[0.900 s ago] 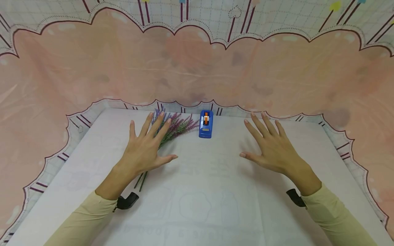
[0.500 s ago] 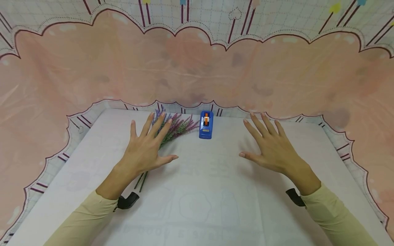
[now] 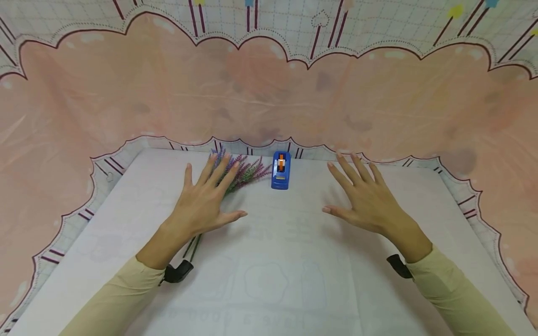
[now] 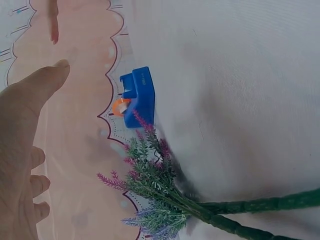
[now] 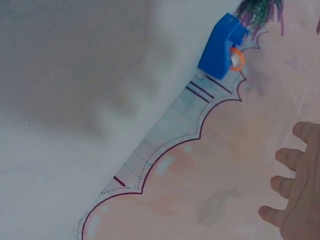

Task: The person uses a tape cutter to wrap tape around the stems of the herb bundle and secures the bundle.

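Note:
My left hand hovers with spread fingers over a bunch of artificial lavender, hiding the middle of it. Purple and pink flower heads point toward the back, and two green stems come out below the wrist. On the right, my right hand is likewise spread in the air, holding nothing. Between the hands, near the back edge, stands a blue tape dispenser with an orange roll core. In the left wrist view the dispenser shows just beyond the flower tips.
A white sheet with faint printed outlines covers the table. Behind it and along its sides runs a peach cloth with scalloped, lined borders. A dark wrist camera mount sits under the left wrist, and another mount under the right.
Both hands have drifted slightly inward toward each other, fingers still spread. The lavender and the tape dispenser have stayed in place.

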Motion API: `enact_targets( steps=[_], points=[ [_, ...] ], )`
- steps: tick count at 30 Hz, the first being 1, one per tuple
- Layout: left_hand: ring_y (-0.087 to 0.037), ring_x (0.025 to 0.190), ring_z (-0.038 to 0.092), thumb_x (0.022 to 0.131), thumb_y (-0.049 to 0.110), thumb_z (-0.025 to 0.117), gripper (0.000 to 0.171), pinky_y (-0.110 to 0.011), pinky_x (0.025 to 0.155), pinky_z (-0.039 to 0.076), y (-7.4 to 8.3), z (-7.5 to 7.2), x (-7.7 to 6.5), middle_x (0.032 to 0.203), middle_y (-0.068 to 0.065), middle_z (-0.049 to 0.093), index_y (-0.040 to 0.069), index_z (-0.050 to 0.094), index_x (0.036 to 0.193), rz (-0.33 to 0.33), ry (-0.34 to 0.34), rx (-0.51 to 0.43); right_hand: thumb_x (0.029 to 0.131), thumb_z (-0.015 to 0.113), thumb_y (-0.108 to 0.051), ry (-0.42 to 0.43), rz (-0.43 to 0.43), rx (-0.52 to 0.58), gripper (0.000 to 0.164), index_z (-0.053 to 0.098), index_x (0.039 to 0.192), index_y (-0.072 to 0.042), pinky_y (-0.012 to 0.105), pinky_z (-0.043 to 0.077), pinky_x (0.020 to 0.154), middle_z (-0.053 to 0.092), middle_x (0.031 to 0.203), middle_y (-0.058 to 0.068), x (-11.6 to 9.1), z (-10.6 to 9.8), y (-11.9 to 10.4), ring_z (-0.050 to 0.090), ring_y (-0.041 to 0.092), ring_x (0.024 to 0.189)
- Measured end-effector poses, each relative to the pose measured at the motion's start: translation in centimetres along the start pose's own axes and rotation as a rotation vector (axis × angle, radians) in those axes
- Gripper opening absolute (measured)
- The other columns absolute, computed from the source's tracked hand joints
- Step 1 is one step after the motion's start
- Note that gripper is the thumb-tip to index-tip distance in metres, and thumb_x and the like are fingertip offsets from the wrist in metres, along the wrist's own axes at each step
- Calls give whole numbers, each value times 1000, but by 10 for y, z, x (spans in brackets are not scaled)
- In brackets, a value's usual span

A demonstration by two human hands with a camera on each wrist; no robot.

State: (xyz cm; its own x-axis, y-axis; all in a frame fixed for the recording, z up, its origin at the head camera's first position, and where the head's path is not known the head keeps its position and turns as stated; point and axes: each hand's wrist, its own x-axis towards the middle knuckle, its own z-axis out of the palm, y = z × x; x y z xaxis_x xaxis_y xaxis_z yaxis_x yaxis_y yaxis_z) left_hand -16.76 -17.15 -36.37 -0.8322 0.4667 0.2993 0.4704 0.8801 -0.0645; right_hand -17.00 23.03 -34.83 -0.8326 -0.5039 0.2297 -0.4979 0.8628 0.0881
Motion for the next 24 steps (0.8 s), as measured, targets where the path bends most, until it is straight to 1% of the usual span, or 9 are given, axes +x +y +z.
enact_targets(
  steps=[6,10,12,14,19,24],
  points=[
    [-32,157,10,78,81,60,114,-79,111,6,2,2,2,171,-8,11,19,20,164,13,20,-6,88,53,-76,-2,-4,4,100,15,165,-24,62,6,122,-4,172,0,4,0,-2,-6,28,157],
    [-33,156,13,78,80,62,113,-77,113,11,3,2,3,170,-9,14,17,23,163,21,36,-23,89,52,-76,-6,-3,5,99,14,165,-24,62,12,122,-1,172,0,5,0,-3,2,30,158],
    [-33,156,15,79,78,63,112,-75,114,14,4,3,5,170,-10,15,16,23,163,24,45,-39,89,52,-76,-4,-2,16,99,14,165,-24,61,17,121,4,172,2,6,0,-5,10,31,157],
    [-34,155,18,79,76,64,111,-73,114,18,5,4,6,170,-11,17,16,23,163,29,56,-59,90,54,-74,3,-8,33,99,16,165,-21,61,23,119,12,171,5,8,-1,-6,19,33,155],
    [-38,151,28,81,68,69,109,-69,113,29,8,9,10,167,-15,25,11,25,162,60,109,-127,93,62,-63,13,-5,109,92,26,162,-13,59,35,113,34,163,13,14,-1,-8,39,37,145],
    [-41,147,35,81,60,76,106,-61,113,34,10,12,14,163,-19,31,5,29,160,82,156,-241,96,66,-50,-27,82,238,82,31,160,-13,60,43,106,44,156,15,18,-5,-9,46,39,140]
  ],
)
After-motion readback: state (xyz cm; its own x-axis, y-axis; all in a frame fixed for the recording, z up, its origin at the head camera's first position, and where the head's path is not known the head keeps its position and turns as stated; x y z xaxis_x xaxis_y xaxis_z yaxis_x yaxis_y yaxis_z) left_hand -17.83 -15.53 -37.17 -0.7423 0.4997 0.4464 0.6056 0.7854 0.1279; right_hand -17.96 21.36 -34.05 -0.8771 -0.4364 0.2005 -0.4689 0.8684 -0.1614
